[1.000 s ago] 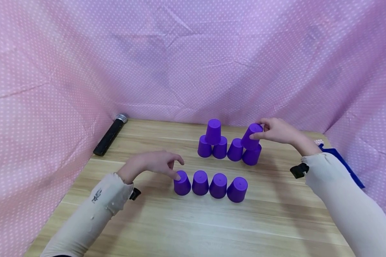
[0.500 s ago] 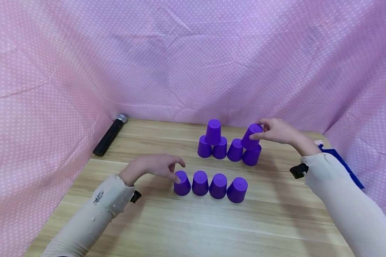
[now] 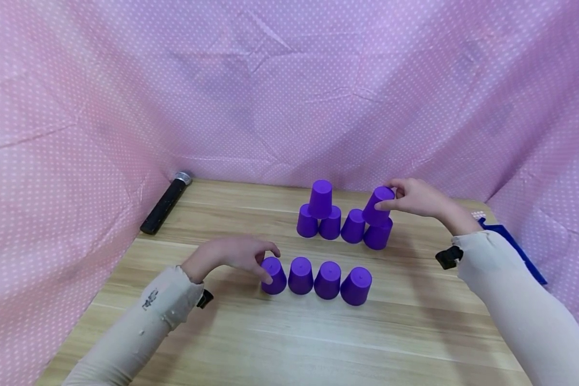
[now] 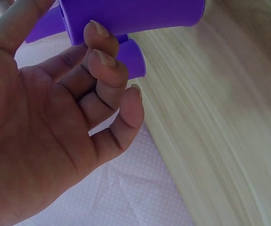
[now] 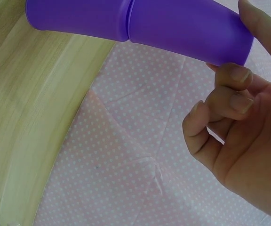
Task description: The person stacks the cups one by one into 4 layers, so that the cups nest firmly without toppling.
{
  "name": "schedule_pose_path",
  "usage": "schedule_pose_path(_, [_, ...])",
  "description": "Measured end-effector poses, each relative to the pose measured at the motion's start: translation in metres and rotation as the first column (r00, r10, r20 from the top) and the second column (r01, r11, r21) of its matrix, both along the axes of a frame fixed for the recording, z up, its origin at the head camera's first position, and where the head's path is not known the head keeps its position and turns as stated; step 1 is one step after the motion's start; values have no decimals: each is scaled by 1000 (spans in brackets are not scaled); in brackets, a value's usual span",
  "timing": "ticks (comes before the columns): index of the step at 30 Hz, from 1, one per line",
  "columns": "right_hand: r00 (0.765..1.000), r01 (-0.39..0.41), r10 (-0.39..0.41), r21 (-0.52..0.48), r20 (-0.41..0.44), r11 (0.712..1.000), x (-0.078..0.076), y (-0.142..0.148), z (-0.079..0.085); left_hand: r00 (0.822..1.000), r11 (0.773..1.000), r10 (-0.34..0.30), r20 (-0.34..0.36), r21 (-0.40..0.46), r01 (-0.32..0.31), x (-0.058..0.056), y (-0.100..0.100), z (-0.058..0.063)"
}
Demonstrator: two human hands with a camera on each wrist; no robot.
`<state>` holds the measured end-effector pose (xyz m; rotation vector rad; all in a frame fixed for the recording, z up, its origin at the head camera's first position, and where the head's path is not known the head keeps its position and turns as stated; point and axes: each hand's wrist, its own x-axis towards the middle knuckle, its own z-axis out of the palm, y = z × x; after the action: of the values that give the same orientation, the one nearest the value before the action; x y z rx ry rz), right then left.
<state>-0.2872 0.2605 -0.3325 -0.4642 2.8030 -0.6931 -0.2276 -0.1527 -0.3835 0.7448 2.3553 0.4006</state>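
Purple cups stand upside down on the wooden table in two groups. In the head view, my left hand [image 3: 238, 254] is at the leftmost front cup [image 3: 276, 281], thumb on its near side and index finger curled behind the top. The left wrist view shows this cup [image 4: 135, 12] close to the curled fingers [image 4: 107, 77]. My right hand [image 3: 417, 198] pinches an upper cup [image 3: 377, 209] between thumb and fingers. That cup sits across two lower cups, a left one [image 3: 353, 228] and a right one [image 3: 378, 236]. The right wrist view shows the held cup [image 5: 192, 28] against another.
Three more cups, the nearest a cup [image 3: 300, 276], continue the front row. Left of the held cup, a single cup [image 3: 320, 198] tops two others. A black microphone [image 3: 166, 203] lies back left; a blue object [image 3: 516, 252] lies at the right edge. Pink dotted cloth [image 3: 289, 107] surrounds the table.
My left hand has shifted slightly right and down, its thumb sliding from the front cup's top onto its near side. The right hand and stacked cups look unchanged.
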Motion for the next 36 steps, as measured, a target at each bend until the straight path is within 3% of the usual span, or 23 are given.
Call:
schedule_pose_path(13, [1000, -12, 12, 11, -5, 1000, 1, -1, 1, 996, 998, 56, 64, 26, -58, 3, -4, -7])
schedule_pose_path(36, [1000, -8, 9, -10, 19, 1000, 5, 3, 2, 998, 998, 43, 39, 39, -44, 5, -4, -7])
